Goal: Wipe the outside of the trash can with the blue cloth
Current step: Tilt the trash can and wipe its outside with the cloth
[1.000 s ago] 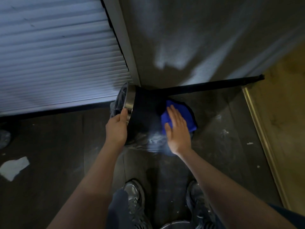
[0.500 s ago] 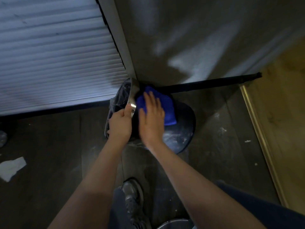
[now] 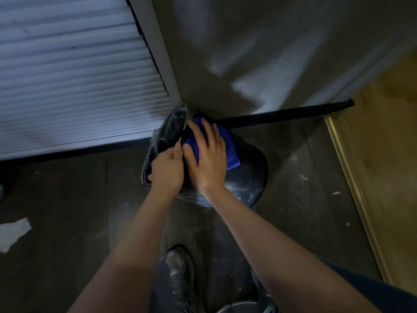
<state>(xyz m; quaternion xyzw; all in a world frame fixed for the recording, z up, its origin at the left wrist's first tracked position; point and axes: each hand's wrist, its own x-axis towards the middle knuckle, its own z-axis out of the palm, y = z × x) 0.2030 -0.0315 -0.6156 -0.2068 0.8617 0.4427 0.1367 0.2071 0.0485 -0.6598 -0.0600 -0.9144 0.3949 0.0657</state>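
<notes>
Down by my feet, cloth on the can

Below me my shoe (image 3: 179, 271) stands on the dark floor (image 3: 67, 222). Farther out, my left hand (image 3: 167, 170) grips the trash can (image 3: 246, 177) rim, closed on it. My right hand (image 3: 206, 157) lies open, fingers spread, pressing the blue cloth (image 3: 230, 152) flat against the tilted can's dark side, in the wall corner

The right hand (image 3: 206, 158) pressed the blue cloth (image 3: 230, 152) flat against the tipped trash can (image 3: 250, 177). The left hand (image 3: 167, 171) gripped its rim.

Dim dark floor (image 3: 67, 222), slatted shutter (image 3: 67, 75)
</notes>
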